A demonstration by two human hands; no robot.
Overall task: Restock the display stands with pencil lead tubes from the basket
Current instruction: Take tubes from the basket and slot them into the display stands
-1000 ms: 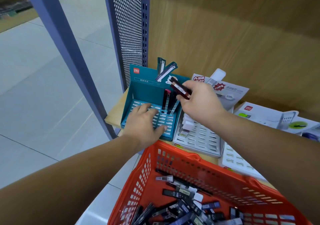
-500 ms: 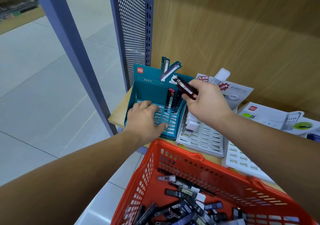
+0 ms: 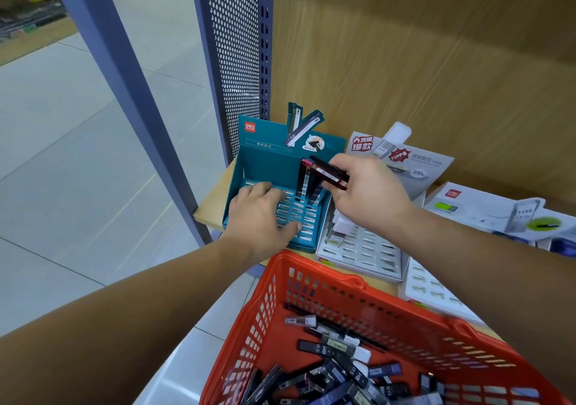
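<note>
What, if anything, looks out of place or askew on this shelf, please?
Nothing looks damaged or spilled. The teal stand is mostly empty slots, with a few upright tubes at its back right. The loose tubes in the red basket lie jumbled, pointing every way. The right hand holds a dark red tube tilted, not yet slotted.

Glossy moulded plastic is seen in the red basket (image 3: 343,283) at lower right and in the dark lead tubes (image 3: 314,347) within it, matt printed card in the teal display stand (image 3: 268,161) at centre, smooth wood grain on the back panel (image 3: 420,62) at upper right, and painted perforated metal in the side panel (image 3: 237,46) beside it.
</note>
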